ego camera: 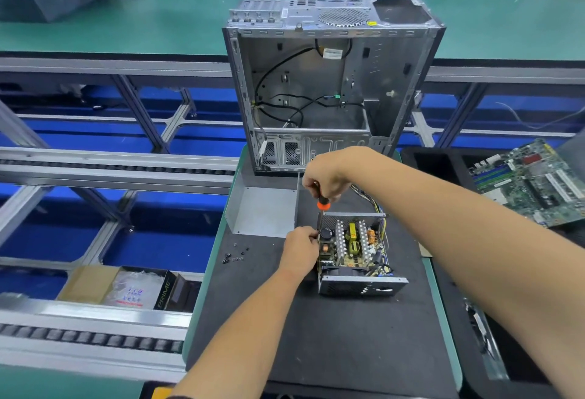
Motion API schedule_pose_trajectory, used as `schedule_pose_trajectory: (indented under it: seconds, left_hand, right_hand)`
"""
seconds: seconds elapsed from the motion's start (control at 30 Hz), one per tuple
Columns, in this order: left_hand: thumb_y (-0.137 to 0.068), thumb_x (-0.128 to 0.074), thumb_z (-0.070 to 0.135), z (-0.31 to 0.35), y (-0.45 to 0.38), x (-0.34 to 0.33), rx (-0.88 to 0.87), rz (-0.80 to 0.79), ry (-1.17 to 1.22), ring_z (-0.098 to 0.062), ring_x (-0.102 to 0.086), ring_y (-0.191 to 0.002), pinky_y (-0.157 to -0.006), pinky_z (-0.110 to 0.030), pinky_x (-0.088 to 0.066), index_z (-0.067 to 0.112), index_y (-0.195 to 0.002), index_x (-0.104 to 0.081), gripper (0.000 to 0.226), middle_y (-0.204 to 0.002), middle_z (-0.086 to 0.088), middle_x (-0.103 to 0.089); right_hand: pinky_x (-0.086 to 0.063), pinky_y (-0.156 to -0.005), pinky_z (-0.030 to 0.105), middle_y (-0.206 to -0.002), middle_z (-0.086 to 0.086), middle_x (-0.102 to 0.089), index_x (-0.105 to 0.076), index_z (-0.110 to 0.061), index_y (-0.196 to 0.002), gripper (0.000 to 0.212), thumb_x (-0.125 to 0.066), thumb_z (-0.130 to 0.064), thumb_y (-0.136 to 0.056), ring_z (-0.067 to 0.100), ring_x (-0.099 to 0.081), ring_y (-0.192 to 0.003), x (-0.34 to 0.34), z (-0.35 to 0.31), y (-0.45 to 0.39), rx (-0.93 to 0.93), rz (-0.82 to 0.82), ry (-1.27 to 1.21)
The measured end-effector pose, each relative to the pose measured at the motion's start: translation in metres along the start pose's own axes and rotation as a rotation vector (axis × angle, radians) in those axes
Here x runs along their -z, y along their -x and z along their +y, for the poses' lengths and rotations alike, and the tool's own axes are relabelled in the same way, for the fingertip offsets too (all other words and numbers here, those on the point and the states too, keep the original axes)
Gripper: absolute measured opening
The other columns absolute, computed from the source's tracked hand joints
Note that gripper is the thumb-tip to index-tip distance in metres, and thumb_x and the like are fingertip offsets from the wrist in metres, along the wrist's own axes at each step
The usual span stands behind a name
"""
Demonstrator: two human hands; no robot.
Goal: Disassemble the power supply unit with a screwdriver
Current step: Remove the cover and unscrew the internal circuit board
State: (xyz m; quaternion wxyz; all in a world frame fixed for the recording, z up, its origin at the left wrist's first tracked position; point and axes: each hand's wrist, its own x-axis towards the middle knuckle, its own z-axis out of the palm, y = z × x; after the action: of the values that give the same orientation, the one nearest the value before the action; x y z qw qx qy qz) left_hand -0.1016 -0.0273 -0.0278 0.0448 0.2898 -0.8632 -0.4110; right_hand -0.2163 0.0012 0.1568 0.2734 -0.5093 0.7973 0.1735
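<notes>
Gripping the black-and-orange screwdriver [322, 199] from above, our right hand [327, 177] points its shaft straight down at the far left corner of the opened power supply [354, 250]; the tip itself is hidden behind the metal edge, so we cannot tell whether it sits in a screw. Our left hand [300, 251] curls its fingers against the left wall of the unit and holds it steady on the black mat [316, 335].

With its lid off, the unit shows its finned coolers, yellow transformer and copper coil. The bent grey cover [262, 212] lies just beside it on the mat, and a scatter of small dark screws [235, 256] rests to the left, loose and near the mat's edge.

Beyond stands the stripped computer case [316, 82], cables hanging inside; a green circuit board [535, 180] lies in a dark tray to the right.

We judge the risks plain enough: a tip slipping off the screw could gouge the board or jab the steadying fingers close by, and a careless sweep of the forearm could send those loose screws off the mat.
</notes>
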Motion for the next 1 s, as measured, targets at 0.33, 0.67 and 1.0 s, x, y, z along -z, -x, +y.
schedule_pose_trajectory:
  seconds: [0.33,0.67,1.0]
  left_hand:
    - [-0.09,-0.05,0.0,0.005,0.0,0.0,0.014,-0.027,-0.008,-0.024,-0.061,-0.084,-0.071,-0.024,-0.045,0.003,-0.096,-0.07,0.02,-0.093,-0.012,-0.068]
    - [-0.089,-0.05,-0.001,0.006,-0.002,0.0,0.024,-0.047,-0.035,-0.029,-0.062,-0.082,-0.074,-0.036,-0.053,0.001,-0.086,-0.068,0.018,-0.088,-0.014,-0.066]
    - [-0.088,-0.05,-0.003,0.005,-0.004,0.002,0.013,-0.066,-0.047,-0.03,-0.059,-0.083,-0.075,-0.036,-0.05,0.002,-0.08,-0.063,0.016,-0.092,-0.019,-0.065]
  right_hand:
    - [-0.034,-0.051,0.029,-0.065,0.005,-0.049,-0.05,-0.008,-0.069,0.026,-0.043,-0.014,-0.093,0.017,-0.043,-0.052,-0.015,-0.006,0.006,-0.158,0.114,0.063]
    - [-0.041,-0.062,0.033,-0.078,0.002,-0.049,-0.052,-0.014,-0.099,0.013,-0.057,-0.017,-0.087,0.022,-0.049,-0.075,-0.019,0.007,0.01,0.012,0.123,0.098]
    - [-0.039,-0.062,0.027,-0.086,0.001,-0.061,-0.062,-0.01,-0.094,0.026,-0.076,-0.017,-0.074,0.019,-0.051,-0.08,-0.019,0.012,0.012,0.158,0.302,0.046]
